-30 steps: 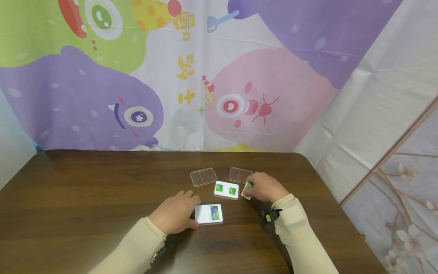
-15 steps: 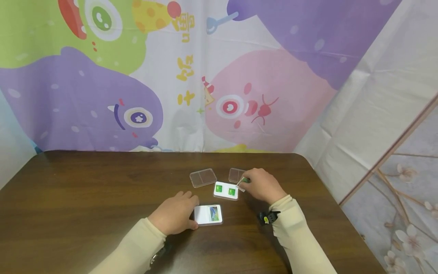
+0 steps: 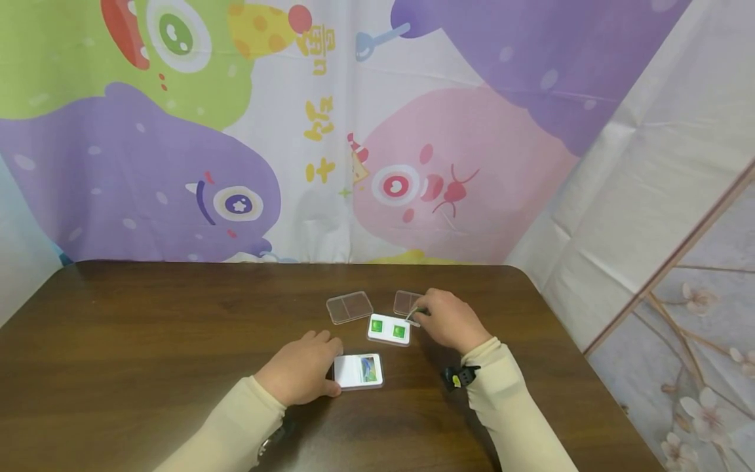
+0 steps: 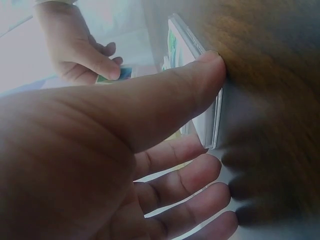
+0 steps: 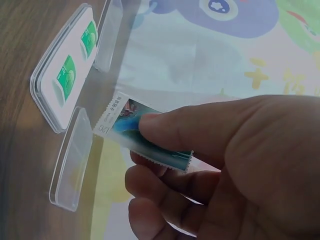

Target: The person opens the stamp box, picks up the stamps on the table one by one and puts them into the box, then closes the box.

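Note:
My left hand [image 3: 328,366] rests on the table against the left end of a white case [image 3: 358,371] that holds one picture stamp. The thumb [image 4: 200,80] presses the case's edge [image 4: 216,115], and the fingers lie fairly straight beside it. My right hand [image 3: 420,314] pinches a blue-green stamp [image 5: 117,119] between thumb and fingers. It hovers at the far right corner of a second white case [image 3: 389,330] with two green stamps [image 5: 67,75]. A clear lid [image 3: 406,301] lies partly hidden behind that hand.
Another clear lid [image 3: 350,306] lies left of the first, on the dark wooden table [image 3: 147,341]. A cartoon-printed cloth [image 3: 236,144] hangs behind the table's far edge. The rounded right corner [image 3: 525,272] of the table is close to my right arm.
My right hand has carried the stamp left and slightly away, from beside the two-stamp case to its far right corner. The left hand and its case have stayed put.

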Demonstrator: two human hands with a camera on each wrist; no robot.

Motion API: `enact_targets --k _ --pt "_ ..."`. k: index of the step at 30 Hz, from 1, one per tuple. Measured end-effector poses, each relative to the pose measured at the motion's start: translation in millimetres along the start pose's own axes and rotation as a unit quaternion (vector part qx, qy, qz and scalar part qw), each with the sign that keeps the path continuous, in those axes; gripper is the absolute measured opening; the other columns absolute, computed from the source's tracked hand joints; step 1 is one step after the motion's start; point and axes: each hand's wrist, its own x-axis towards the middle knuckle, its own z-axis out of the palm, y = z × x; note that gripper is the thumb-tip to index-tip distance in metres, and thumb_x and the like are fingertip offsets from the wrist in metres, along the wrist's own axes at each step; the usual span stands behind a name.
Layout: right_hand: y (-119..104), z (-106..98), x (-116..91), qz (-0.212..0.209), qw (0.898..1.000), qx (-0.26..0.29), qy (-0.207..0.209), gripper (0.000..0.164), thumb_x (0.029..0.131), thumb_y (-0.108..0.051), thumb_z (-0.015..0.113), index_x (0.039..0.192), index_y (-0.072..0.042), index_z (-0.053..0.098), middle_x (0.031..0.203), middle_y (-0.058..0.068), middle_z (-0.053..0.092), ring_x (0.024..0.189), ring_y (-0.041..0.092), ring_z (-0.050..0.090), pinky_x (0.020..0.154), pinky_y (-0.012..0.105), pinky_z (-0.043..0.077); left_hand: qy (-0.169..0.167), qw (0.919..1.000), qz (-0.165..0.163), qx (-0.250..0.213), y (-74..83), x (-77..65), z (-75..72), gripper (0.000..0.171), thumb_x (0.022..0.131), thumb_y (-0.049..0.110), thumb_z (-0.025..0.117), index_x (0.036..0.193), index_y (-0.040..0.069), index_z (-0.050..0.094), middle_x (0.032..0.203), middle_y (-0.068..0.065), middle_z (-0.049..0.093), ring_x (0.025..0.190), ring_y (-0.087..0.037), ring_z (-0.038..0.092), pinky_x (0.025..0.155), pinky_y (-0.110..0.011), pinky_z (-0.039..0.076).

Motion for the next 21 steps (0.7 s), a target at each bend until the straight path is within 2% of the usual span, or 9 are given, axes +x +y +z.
enact_targets --k 4,10,14,21 --pt "-0.8 0.3 0.4 -0.001 1.0 0.015 0.009 0.014 0.097 -0.016 0.072 0.108 -0.008 0.077 0.106 0.007 0.073 0.089 0.021 0.066 0.078 0.041 0.055 0.001 1.0 0.0 0.0 -0.1 0.1 0.3 0.048 0.077 0.029 0.092 0.106 0.004 0.063 0.095 -0.007 0.058 0.091 -0.027 0.056 0.078 -0.048 0.052" --pt "-2.3 1.6 1.2 0.019 0.999 0.05 0.011 0.008 0.094 -0.015 0.075 0.096 -0.011 0.068 0.089 0.001 0.068 0.069 0.016 0.054 0.064 0.032 0.046 -0.001 1.0 0.0 0.0 0.2 -0.2 -0.4 0.047 0.077 0.029 0.092 0.106 0.004 0.063 0.095 -0.007 0.058 0.091 -0.026 0.055 0.077 -0.048 0.052" --pt "-3.4 1.0 0.5 0.023 0.998 0.049 0.012 0.008 0.092 -0.015 0.075 0.091 -0.012 0.068 0.086 0.0 0.067 0.069 0.016 0.054 0.063 0.031 0.045 0.001 1.0 0.0 0.0 0.0 0.0 0.0 0.047 0.076 0.029 0.092 0.106 0.005 0.063 0.094 -0.007 0.058 0.09 -0.026 0.055 0.077 -0.048 0.052" --pt "-5.3 1.8 1.3 0.005 0.999 0.047 0.021 0.008 0.089 -0.019 0.08 0.084 -0.017 0.075 0.079 -0.006 0.067 0.068 0.014 0.054 0.062 0.032 0.045 0.004 1.0 0.005 0.0 -0.4 -0.1 0.5 0.048 0.076 0.029 0.092 0.107 0.005 0.065 0.095 -0.006 0.058 0.09 -0.027 0.055 0.078 -0.048 0.052"
